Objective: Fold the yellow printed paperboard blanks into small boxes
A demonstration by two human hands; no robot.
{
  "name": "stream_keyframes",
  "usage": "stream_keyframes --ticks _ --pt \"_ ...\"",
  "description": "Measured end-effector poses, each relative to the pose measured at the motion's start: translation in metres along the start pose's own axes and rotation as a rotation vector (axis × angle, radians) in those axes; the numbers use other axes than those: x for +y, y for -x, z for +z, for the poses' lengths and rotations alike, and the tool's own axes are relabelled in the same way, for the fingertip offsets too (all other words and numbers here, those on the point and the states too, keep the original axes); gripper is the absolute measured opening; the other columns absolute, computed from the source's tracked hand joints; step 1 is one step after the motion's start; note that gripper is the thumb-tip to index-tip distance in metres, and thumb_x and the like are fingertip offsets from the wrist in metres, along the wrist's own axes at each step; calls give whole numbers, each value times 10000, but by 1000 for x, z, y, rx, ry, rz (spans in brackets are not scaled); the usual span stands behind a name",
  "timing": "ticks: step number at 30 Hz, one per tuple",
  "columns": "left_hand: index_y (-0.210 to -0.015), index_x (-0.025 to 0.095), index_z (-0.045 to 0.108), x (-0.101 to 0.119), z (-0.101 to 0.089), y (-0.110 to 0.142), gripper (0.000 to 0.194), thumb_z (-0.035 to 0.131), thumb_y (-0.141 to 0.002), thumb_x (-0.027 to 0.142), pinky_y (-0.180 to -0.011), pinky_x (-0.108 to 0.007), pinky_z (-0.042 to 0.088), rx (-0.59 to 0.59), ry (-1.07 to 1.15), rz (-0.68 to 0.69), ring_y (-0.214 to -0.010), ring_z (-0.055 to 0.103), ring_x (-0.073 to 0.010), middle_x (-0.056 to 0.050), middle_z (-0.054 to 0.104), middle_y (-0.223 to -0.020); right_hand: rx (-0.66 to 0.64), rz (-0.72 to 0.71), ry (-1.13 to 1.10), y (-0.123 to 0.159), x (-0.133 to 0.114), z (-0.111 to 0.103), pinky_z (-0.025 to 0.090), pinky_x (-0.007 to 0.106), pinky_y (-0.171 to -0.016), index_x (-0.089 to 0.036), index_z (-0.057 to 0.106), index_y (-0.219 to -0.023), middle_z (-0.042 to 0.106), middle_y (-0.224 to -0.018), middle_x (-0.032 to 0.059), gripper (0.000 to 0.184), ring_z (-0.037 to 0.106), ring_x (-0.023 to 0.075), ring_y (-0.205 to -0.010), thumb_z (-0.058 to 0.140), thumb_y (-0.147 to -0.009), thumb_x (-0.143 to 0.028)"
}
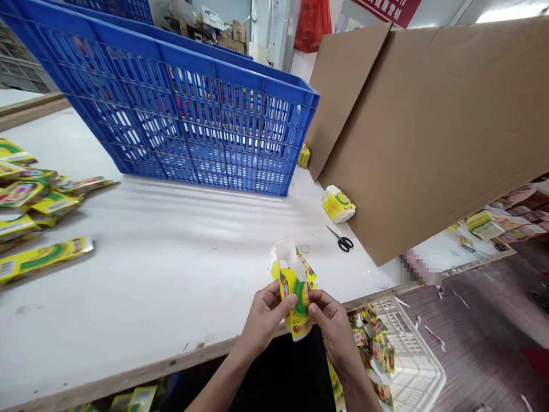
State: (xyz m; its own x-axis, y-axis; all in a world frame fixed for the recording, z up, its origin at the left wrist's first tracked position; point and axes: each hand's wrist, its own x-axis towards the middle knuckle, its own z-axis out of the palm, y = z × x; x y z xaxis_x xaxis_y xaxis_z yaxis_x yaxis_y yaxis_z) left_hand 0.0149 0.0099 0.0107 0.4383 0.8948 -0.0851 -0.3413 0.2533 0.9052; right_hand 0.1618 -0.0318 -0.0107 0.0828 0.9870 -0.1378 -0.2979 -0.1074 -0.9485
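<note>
Both my hands hold a small yellow-and-green printed carton point(295, 286) upright over the table's front edge. Its white top flaps stand open. My left hand point(265, 313) pinches the carton's left side with thumb and fingers closed on it. My right hand point(332, 326) grips its right side the same way. A folded carton of the same print point(338, 204) lies on the white table point(171, 269) further back, and black-handled scissors point(341, 239) lie beside it.
A big blue slatted crate point(180, 103) stands at the back. Flat yellow-green cartons point(30, 200) pile up at the left. A large brown cardboard sheet point(429, 131) leans at the right. A white basket point(407, 360) with cartons sits below the table's right corner.
</note>
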Motion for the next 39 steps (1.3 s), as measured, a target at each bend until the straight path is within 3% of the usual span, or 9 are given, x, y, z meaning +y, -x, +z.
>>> stream_keyframes --ticks 8,11,14,17,22,28,31,35,39 --pt "-984 135 641 -3 5 0 362 622 -830 462 -807 -354 542 20 -16 -21 -921 677 -257 -94 733 -960 183 -67 100 1 2 6 484 271 -667 -184 597 -740 611 -671 -13 284 579 149 -651 723 -761 -438" --pt "-1093 168 538 -3 5 0 351 625 -846 400 -820 -333 527 94 -78 28 -925 673 -230 -74 721 -971 209 -108 183 1 4 5 468 259 -640 -186 581 -754 581 -665 -17 277 554 144 -644 698 -786 -435" --pt "-1239 232 345 -3 4 2 476 618 -862 328 -811 -322 517 147 -106 61 -906 673 -199 -46 709 -964 208 -140 241 2 4 2 469 250 -637 -192 595 -881 610 -753 -2 254 553 137 -657 700 -794 -406" --pt "-1315 255 263 1 3 6 512 553 -899 327 -811 -317 505 75 -151 65 -916 657 -189 -57 687 -1004 152 -178 227 4 -2 0 492 261 -672 -219 540 -1170 641 -975 50 393 577 133 -692 667 -832 -376" --pt "-1400 244 269 11 0 9 546 504 -917 343 -905 -354 466 -107 -231 11 -969 613 -195 -80 643 -1083 17 -189 142 7 -15 -1 519 296 -778 -264 451 -1329 643 -1093 78 491 637 179 -881 612 -877 -367" --pt "-1248 218 441 17 -5 13 381 549 -894 310 -802 -295 467 -248 -215 -83 -861 600 -173 -34 634 -911 -42 -163 268 9 -17 -15 466 222 -633 -224 625 -1030 629 -835 21 200 587 140 -730 592 -894 -365" --pt "-1112 212 495 14 -6 14 289 603 -854 284 -707 -261 459 -271 -192 -139 -756 593 -154 -4 610 -811 -48 -163 367 10 -17 -21 380 205 -534 -206 620 -850 533 -672 -22 200 477 105 -582 552 -913 -383" --pt "-983 200 502 7 -4 12 257 666 -791 246 -627 -234 432 -254 -169 -167 -670 574 -134 16 583 -750 -36 -283 465 8 -21 -21 386 220 -587 -191 612 -733 521 -675 -10 281 488 121 -632 521 -927 -372" --pt "-1056 213 474 5 -2 11 313 653 -801 243 -633 -234 437 -200 -191 -146 -673 590 -133 18 589 -769 21 -271 371 6 -19 -19 448 226 -660 -219 632 -970 600 -816 13 165 563 138 -733 543 -921 -349"
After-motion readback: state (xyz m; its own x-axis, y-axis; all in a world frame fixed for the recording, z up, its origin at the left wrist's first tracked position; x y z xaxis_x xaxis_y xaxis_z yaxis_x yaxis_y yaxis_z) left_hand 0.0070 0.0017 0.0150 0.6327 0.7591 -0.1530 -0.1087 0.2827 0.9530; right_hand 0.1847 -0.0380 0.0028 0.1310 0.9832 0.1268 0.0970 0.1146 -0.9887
